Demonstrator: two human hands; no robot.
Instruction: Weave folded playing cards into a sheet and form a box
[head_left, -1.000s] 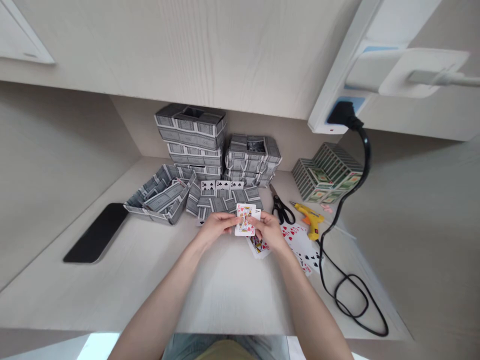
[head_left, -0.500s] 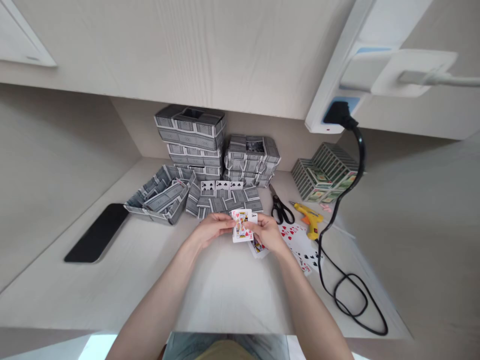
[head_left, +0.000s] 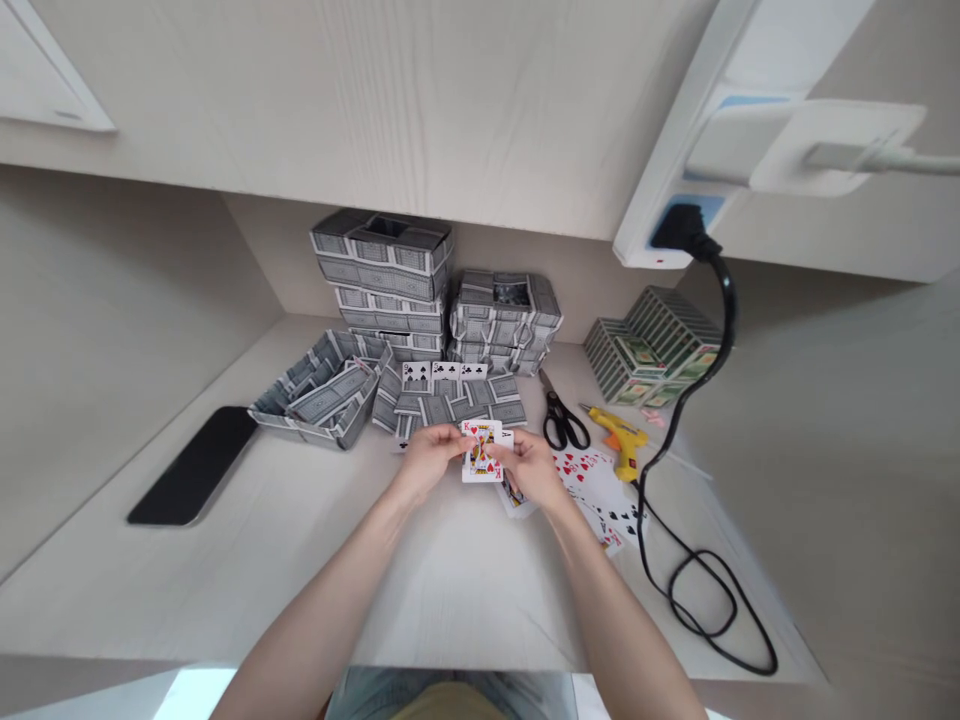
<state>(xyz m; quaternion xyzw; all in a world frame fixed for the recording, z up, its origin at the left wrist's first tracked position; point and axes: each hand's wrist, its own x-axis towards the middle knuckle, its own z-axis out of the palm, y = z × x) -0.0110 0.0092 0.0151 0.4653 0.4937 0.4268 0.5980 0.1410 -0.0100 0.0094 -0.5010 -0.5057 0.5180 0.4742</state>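
Note:
Between my two hands are playing cards (head_left: 481, 462), a king of hearts on top with an ace edge showing behind it at the right. My left hand (head_left: 433, 455) pinches the left side of the king, thumb on its face. On the other side my right hand (head_left: 534, 466) grips the cards, its thumb pressed on the king. Below my right hand a face card (head_left: 517, 500) lies on the desk. Just beyond the cards, grey-backed cards joined into a folded panel (head_left: 450, 405) lie flat, with some card faces showing along the far edge.
Black scissors (head_left: 562, 420), a yellow glue gun (head_left: 619, 438) and loose cards (head_left: 596, 485) lie to the right, near a black cable (head_left: 709, 625). Green card boxes (head_left: 649, 345) stand behind. Card-built boxes (head_left: 382, 265) rise at the back; a card tray (head_left: 322, 400) and phone (head_left: 193, 468) are left.
My left hand's fingers have shifted slightly on the king's edge, and the cards sit a touch further left. Otherwise the scene is nearly the same.

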